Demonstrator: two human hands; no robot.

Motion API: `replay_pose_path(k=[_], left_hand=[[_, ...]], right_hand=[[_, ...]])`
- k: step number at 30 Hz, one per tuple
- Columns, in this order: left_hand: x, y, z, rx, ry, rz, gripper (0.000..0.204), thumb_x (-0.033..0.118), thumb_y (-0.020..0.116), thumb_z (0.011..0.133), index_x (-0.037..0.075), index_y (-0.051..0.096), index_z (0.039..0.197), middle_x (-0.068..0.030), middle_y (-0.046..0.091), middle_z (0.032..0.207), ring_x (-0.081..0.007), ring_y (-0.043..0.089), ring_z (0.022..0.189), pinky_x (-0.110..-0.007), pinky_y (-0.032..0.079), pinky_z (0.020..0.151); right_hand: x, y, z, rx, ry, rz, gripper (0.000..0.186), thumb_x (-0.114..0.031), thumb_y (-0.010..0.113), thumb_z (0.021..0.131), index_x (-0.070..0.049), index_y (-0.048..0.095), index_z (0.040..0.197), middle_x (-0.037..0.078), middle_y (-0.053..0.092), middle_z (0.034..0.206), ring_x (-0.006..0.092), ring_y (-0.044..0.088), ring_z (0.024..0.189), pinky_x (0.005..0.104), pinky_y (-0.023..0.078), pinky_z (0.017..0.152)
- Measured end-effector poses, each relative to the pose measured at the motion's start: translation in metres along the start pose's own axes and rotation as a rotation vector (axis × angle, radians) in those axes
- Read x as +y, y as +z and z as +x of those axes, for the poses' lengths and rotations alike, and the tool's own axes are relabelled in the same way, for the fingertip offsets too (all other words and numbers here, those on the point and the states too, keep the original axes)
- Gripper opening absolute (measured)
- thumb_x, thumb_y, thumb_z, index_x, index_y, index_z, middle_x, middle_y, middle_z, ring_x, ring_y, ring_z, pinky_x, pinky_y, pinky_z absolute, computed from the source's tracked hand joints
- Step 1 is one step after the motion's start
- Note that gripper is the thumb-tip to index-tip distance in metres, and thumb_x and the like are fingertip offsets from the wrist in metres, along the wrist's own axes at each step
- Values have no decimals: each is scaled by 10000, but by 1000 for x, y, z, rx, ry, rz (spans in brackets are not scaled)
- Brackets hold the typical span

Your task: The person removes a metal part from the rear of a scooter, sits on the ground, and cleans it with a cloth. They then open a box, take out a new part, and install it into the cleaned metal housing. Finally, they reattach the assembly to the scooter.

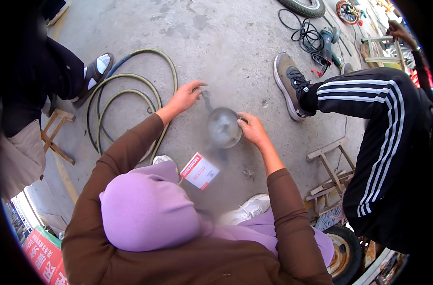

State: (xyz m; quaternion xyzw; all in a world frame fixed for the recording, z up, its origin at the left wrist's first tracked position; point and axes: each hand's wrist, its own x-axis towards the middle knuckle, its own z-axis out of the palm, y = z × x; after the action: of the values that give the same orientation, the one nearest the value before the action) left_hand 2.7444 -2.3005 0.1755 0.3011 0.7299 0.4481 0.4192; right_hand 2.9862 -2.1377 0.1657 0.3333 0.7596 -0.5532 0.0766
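Note:
A round, shallow grey metal pan (224,127) with a short dark handle (206,98) is tilted above the concrete in front of me, blurred by haze or dust. My right hand (254,129) grips its right rim, the thumb and fingertips pressed to the edge. Beside the handle's end is my left hand (189,96), its fingers stretched out and apart. Whether they touch the handle I cannot tell. Closer to me, a white and red printed card or box (199,171) is near my feet. My light shoe (252,207) shows below the pan.
A coiled hose (174,71) curves at the left, near another person's sandal (98,71). At the right are a person's sneaker (291,85) and striped trouser leg (382,95). Farther off is an angle grinder (327,45) with its cord. Wooden stools (331,164) stand right, beside a wheel (342,251).

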Motion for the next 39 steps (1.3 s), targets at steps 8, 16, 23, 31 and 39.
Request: replay_pose_path(k=[8, 16, 23, 31, 39], left_hand=[[-23, -2, -32, -98, -201, -384, 311, -37, 456, 828, 20, 542, 1122, -52, 606, 972, -146, 609, 879, -284, 511, 729], [-21, 9, -39, -8, -222, -509, 281, 36, 524, 898, -29, 510, 1170, -93, 610, 947, -161, 619, 849, -287, 515, 745], [-36, -3, -22, 132, -257, -268, 289, 59, 521, 913, 6, 555, 1195, -57, 600, 858, -115, 591, 758, -256, 485, 653], [-47, 39, -101, 199, -9, 288, 349, 102, 690, 804, -9, 559, 1108, -101, 536, 855, -173, 538, 682, -303, 466, 646], [-56, 20, -91, 198, 5, 259, 130, 40, 689, 758, -28, 611, 837, -125, 529, 840, -220, 572, 700, -314, 465, 648]], right_hand=[[-7, 7, -5, 131, 22, -59, 345, -113, 549, 852, 48, 586, 1154, 268, 600, 1145, 378, 566, 1115, 400, 426, 974], [36, 21, 9, 261, -14, -107, 286, -72, 534, 895, 22, 571, 1163, 110, 629, 745, 131, 582, 517, 287, 484, 473], [3, 50, -7, 208, 98, 17, 336, -94, 551, 860, 66, 552, 1156, 286, 603, 1095, 401, 588, 1036, 432, 462, 894], [-34, 58, -25, 160, 261, 162, 343, -59, 514, 882, 108, 469, 1178, 259, 637, 876, 285, 685, 621, 366, 558, 546], [-47, 73, -29, 67, 485, 386, 337, -38, 498, 904, 141, 401, 1173, 251, 613, 900, 321, 691, 680, 358, 582, 522]])
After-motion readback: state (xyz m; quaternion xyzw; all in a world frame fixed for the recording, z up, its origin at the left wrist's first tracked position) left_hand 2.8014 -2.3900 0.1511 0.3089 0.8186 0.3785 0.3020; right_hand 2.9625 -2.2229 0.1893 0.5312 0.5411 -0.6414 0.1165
